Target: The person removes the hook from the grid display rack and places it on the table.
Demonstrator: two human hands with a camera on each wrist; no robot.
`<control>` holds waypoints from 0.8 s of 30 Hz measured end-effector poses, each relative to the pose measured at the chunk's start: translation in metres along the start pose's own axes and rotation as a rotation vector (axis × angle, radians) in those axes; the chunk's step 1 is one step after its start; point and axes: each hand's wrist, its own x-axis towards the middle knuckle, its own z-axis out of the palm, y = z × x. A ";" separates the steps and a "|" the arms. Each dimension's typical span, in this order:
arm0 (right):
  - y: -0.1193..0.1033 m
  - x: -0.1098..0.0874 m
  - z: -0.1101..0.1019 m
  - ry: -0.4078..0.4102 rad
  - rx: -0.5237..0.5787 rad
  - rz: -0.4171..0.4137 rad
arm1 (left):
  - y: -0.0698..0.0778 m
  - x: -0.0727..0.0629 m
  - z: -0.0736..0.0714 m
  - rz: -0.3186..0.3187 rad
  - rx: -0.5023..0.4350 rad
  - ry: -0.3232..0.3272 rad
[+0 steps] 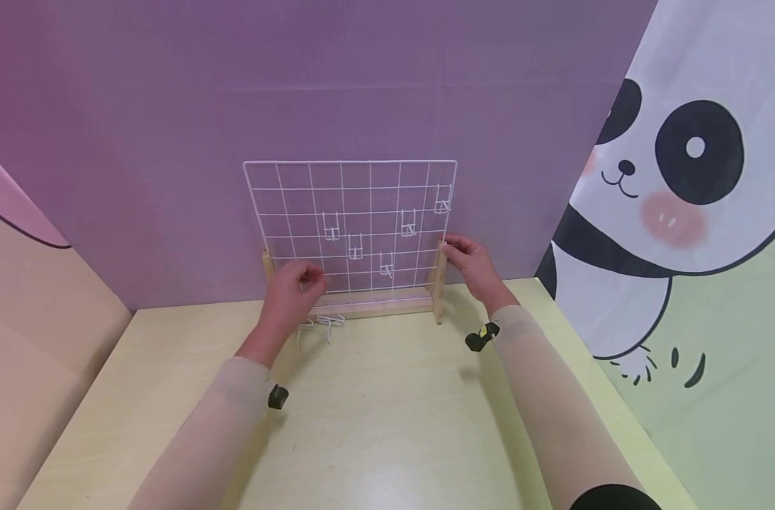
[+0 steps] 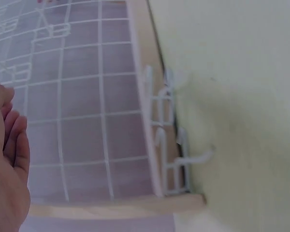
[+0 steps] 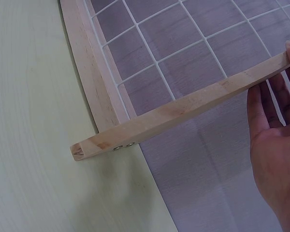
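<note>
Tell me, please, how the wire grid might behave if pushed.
The wire grid is probably stiff, its wires running straight; it may be light for its size, being mostly open gaps. A push near the top might tip it, as it rises high above its wooden base.

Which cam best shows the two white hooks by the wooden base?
Left wrist: both hooks appear large and in clear sight beside the wooden base, though a bit soft. The head view shows them too, but small, close to the left hand. The right wrist view doesn't show them.
</note>
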 end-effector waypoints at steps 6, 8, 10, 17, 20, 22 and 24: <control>0.001 0.001 0.000 0.002 0.002 0.001 | 0.014 0.011 0.001 0.027 -0.050 0.117; 0.001 0.001 0.000 0.002 0.004 0.001 | 0.018 0.014 0.001 0.037 -0.060 0.148; 0.000 0.000 0.000 0.003 0.008 0.002 | 0.021 0.016 0.001 0.041 -0.070 0.177; 0.000 -0.001 -0.001 0.004 -0.001 0.009 | 0.033 0.024 0.002 0.072 -0.082 0.242; 0.000 0.000 -0.001 0.002 -0.003 0.003 | 0.036 0.028 0.003 0.091 -0.091 0.245; 0.001 0.000 -0.001 0.001 0.000 -0.001 | 0.038 0.030 0.003 0.102 -0.101 0.239; 0.001 0.000 -0.001 0.000 0.007 -0.002 | 0.039 0.032 0.003 0.116 -0.113 0.232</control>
